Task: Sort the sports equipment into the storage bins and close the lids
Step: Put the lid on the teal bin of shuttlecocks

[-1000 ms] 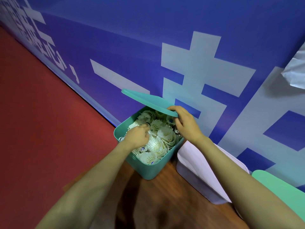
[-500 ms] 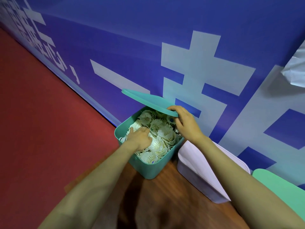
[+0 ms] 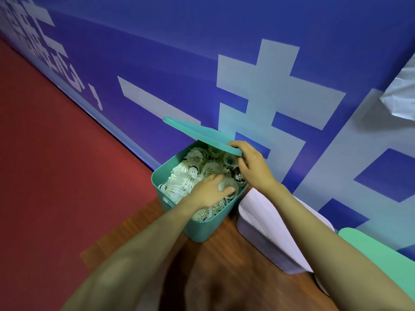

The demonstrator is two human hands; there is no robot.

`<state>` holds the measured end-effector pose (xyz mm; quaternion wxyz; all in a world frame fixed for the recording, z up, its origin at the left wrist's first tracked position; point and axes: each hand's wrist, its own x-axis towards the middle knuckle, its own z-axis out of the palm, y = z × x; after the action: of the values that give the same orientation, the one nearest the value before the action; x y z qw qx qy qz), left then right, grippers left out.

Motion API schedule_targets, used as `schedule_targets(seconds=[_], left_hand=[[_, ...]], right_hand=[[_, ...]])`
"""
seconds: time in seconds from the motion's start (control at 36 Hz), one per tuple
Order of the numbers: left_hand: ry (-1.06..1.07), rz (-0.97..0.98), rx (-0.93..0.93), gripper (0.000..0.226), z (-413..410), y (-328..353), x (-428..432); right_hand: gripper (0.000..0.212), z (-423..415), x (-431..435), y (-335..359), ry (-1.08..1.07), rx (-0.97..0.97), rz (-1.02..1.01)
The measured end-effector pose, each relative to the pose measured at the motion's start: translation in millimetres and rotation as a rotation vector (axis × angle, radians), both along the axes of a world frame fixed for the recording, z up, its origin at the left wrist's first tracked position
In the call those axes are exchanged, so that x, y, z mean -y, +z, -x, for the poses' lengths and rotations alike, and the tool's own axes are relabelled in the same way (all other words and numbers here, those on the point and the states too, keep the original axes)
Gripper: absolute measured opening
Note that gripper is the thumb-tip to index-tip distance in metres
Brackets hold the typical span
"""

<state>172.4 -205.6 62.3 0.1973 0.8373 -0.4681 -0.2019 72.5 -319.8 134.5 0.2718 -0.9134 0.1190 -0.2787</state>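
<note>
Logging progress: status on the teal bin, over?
Right hand grips teal lid, raised. Left hand rests on shuttlecocks in teal bin. Heap could block lid.

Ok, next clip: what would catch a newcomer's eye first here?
The teal bin at centre, heaped with white shuttlecocks, against the blue lettered wall. The right hand holds its teal lid tilted up at the bin's far edge, while the left hand lies on the pile. A lilac bin stands just right of it.

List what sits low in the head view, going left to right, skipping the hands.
red floor → teal bin → lilac bin → green lid
</note>
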Motion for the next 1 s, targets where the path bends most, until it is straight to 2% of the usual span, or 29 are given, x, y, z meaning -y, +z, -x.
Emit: schedule_targets(seconds=[0.06,0.11,0.17,0.22,0.31,0.39,0.44,0.56,0.69,0.83,1.0], left_hand=[[0.009,0.040,0.129,0.069,-3,0,-2],[-0.014,0.082,0.226,0.047,-4,-5,-3],[-0.029,0.134,0.250,0.028,-3,-11,-2],[-0.014,0.194,0.255,0.023,-1,-14,-1],[0.170,0.329,0.108,0.025,1,-4,-1],[0.404,0.418,-0.166,0.032,-3,14,-1],[0.455,0.421,-0.296,0.034,-8,25,-2],[0.345,0.307,-0.134,0.032,-23,32,-12],[0.304,0.335,-0.105,0.009,-34,31,-30],[0.109,0.247,0.095,0.020,-28,23,-46],[0.020,0.312,0.117,0.025,-25,21,-61]], right_hand=[[0.041,-1,1,-1,0.004,0.007,0.000],[0.040,-1,0,-1,0.005,0.008,0.002],[0.039,-1,0,-1,0.001,0.010,0.003],[0.039,0,0,-1,0.001,0.014,0.005],[0.040,0,1,0,0.006,0.017,0.000],[0.040,0,1,1,0.008,0.015,-0.011],[0.040,0,1,1,0.010,0.015,-0.014],[0.038,-1,0,1,0.012,0.013,-0.010],[0.039,-1,0,1,0.012,0.015,-0.015],[0.039,-2,-1,0,0.012,0.026,-0.019],[0.039,-1,-1,1,0.013,0.017,-0.017]])
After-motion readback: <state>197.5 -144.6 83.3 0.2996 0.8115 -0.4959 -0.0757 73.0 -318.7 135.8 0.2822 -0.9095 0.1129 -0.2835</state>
